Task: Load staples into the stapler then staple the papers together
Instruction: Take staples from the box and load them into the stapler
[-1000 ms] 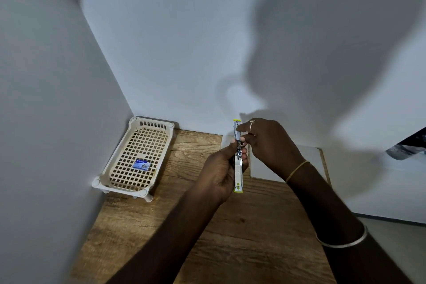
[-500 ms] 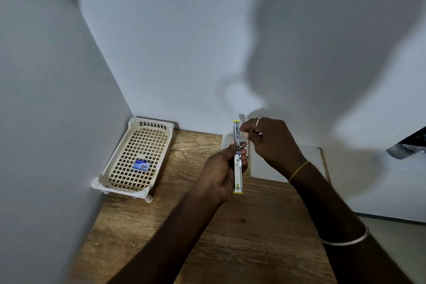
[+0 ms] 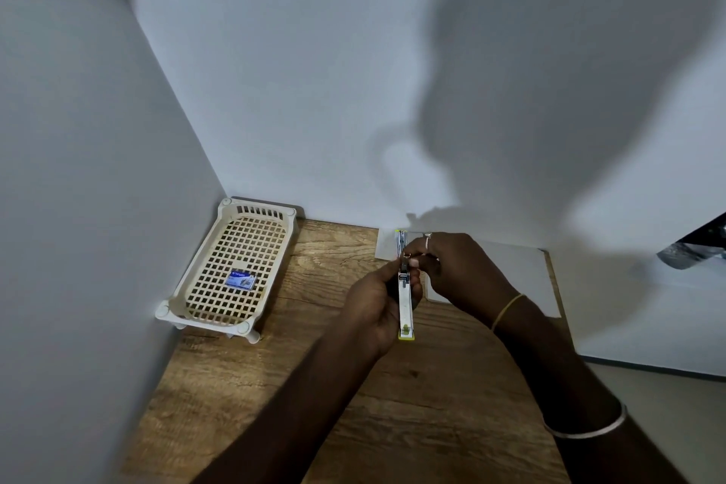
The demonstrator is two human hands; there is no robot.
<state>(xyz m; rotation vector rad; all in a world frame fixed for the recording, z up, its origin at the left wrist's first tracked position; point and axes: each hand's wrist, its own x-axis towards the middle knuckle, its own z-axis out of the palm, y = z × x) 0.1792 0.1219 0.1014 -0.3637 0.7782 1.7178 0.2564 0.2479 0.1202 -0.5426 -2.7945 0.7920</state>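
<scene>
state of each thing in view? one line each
White stapler with yellow-green ends: opened out straight, held above the table.
Left hand: gripping the stapler.
Right hand: fingertips pinched at the stapler's middle.
White paper sheets: flat on the wooden table.
Cream plastic lattice basket: upright.
Small blue box: lying in the basket.

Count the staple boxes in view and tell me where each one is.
1. A small blue staple box lies flat inside the cream basket at the table's left rear corner, against the wall. Another could be hidden behind the hands or the stapler.
</scene>
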